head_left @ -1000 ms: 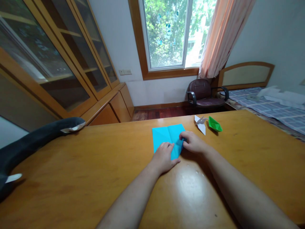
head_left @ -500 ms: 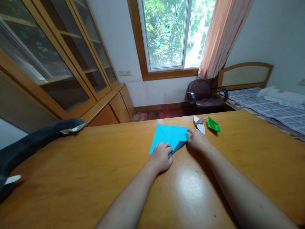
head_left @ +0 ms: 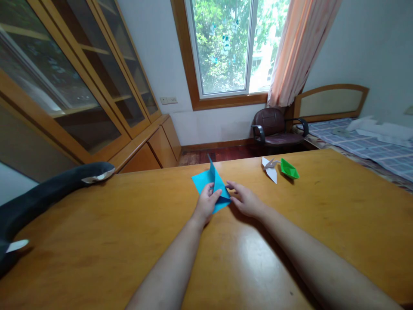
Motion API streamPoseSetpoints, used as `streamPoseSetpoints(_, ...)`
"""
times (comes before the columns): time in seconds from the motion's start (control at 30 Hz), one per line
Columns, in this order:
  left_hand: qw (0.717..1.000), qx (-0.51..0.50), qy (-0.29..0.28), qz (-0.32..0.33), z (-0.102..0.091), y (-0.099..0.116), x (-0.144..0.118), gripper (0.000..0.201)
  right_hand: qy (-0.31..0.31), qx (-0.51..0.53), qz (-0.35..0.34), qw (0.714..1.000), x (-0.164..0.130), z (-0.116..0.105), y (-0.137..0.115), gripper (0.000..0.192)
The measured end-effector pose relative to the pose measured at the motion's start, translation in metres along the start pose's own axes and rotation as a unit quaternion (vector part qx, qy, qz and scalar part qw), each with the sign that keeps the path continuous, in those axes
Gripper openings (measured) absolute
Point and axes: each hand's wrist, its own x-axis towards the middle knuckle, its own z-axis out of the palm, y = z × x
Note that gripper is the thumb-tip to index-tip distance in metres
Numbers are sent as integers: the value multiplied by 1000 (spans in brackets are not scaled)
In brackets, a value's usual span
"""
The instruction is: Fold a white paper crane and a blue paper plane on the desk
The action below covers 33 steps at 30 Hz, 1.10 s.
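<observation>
- The left hand (head_left: 205,203) is pinching the blue paper (head_left: 211,185) near its middle, lifting one flap upright; the sheet is lying on the wooden table (head_left: 97,224).
- The right hand (head_left: 245,199) is touching the paper's right edge, fingers relaxed and open.
- The loose flap is likely risking a crooked crease if the grip is slipping.
- The white crane (head_left: 270,168) and green boat (head_left: 289,168) are sitting nearby.

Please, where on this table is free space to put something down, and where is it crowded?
The table is bare on its right side, from the green paper boat to the edge by the bed. It is also bare between the dark plush toy and the left hand. The middle far part is crowded: blue paper, both hands, right hand, white paper crane.
</observation>
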Motion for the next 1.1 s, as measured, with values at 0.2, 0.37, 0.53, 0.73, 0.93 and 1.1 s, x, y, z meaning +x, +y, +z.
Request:
streamPoseSetpoints(0.2, 983, -171, -18, -64, -9, 8, 4, 45, -70, -94, -109, 987, -1, 5, -4, 46)
streamPoseSetpoints(0.37, 996, -50, 56, -39, -17, 3, 13, 65, -81, -120, -129, 981, -1, 5, -4, 42)
streamPoseSetpoints(0.53, 922, 327, 205, 21, -34, 8, 16, 98, -117, -146, -148, 971, 0, 3, -9, 30)
streamPoseSetpoints(0.73, 830, 527, 174, 62, -38, 17, 8, 88, -132, -175, -135, 966, 1, 3, -16, 31)
streamPoseSetpoints(0.93, 796, 588, 131, 51, -35, 12, 8, 73, -137, -223, -119, 958, -1, 8, -16, 42)
streamPoseSetpoints(1.1, 742, 659, 116, 50, -31, 9, 5, 69, -149, -240, -125, 951, -1, 12, -11, 43)
